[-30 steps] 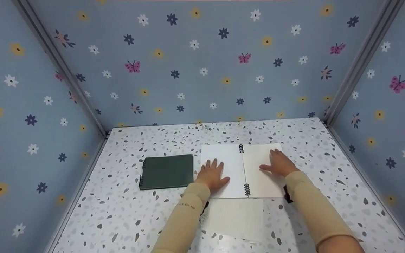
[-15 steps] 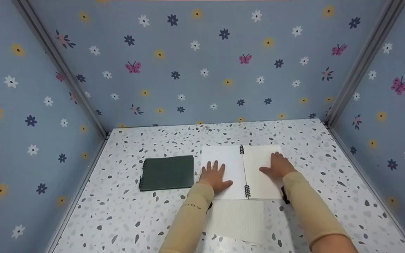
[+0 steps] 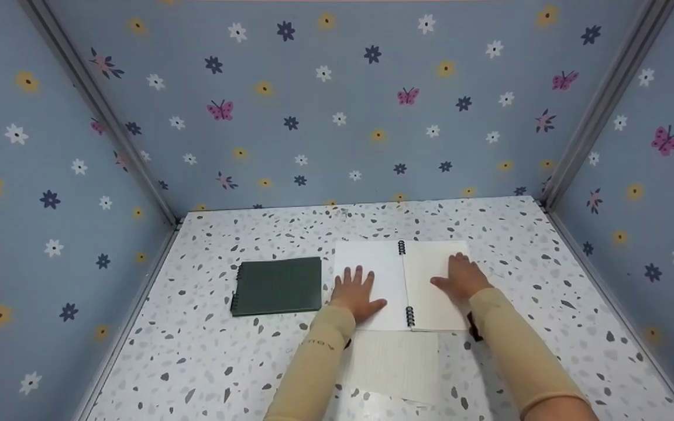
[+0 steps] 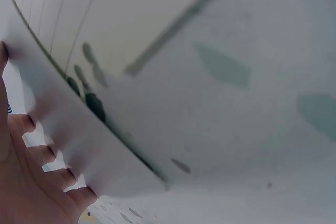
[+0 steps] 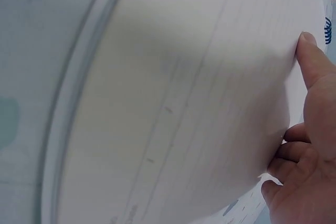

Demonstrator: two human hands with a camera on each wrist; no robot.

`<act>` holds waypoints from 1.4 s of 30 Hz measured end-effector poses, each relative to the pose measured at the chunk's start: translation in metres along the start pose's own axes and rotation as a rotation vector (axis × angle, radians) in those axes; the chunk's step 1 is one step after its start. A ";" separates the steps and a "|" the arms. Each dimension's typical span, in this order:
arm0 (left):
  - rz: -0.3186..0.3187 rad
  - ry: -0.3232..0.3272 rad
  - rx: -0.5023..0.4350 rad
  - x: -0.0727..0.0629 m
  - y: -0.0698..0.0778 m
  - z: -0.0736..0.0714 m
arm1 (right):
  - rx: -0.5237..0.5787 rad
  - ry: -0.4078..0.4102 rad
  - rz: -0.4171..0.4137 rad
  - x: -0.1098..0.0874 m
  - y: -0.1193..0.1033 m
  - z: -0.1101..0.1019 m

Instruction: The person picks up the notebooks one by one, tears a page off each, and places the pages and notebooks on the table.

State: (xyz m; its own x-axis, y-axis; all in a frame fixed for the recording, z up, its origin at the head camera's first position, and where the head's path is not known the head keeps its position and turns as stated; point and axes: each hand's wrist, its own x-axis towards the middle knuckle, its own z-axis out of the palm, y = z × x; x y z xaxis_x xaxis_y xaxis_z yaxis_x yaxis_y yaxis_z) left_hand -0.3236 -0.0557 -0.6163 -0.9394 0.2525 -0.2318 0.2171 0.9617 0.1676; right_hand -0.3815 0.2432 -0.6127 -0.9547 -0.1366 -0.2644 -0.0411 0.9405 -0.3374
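Note:
A spiral notebook lies open in the head view, its white left page (image 3: 366, 253) and cream right page (image 3: 425, 263) joined by black rings (image 3: 410, 316). My left hand (image 3: 356, 297) rests on the left page with fingers spread. On the outer part of the right page rests my right hand (image 3: 463, 278), thumb pointing inward. In the left wrist view, the left hand's fingertips (image 4: 79, 195) touch the white page. The right wrist view has the right hand (image 5: 315, 135) against a faintly lined page (image 5: 199, 129), with its thumb extended.
A closed dark green spiral notebook (image 3: 278, 286) lies left of the open one. A pale, faintly lined sheet (image 3: 395, 368) lies in front, near the forearms. Blue flower-patterned walls (image 3: 337, 105) enclose the speckled white table (image 3: 208, 356) at the back and sides.
My left hand has shifted slightly right over the left page, and the right hand has come slightly nearer. Over the last half second both hands have stayed nearly still. The notebooks lie as before.

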 end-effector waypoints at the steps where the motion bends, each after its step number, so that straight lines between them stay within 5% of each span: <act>1: 0.000 -0.006 0.006 0.000 0.001 -0.001 | 0.001 -0.002 0.000 0.000 0.000 0.000; 20: 0.013 -0.004 0.000 -0.005 0.000 -0.004 | 0.115 0.000 0.037 0.000 -0.009 -0.001; 26: 0.012 -0.003 0.011 -0.004 0.001 -0.003 | 0.164 0.059 0.035 -0.005 -0.023 -0.003; 36: 0.013 -0.003 0.003 -0.003 0.001 -0.003 | 0.157 0.115 0.152 -0.012 -0.038 -0.002; 42: 0.015 0.006 0.006 0.001 -0.002 0.002 | 0.151 0.224 0.219 -0.015 -0.047 -0.010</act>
State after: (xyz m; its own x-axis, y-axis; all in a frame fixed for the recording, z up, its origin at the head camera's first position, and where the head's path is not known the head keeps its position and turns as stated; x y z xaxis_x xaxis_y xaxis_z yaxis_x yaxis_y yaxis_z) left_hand -0.3244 -0.0568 -0.6188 -0.9376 0.2665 -0.2235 0.2330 0.9583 0.1653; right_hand -0.3683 0.2040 -0.5838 -0.9776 0.1509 -0.1465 0.2002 0.8808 -0.4290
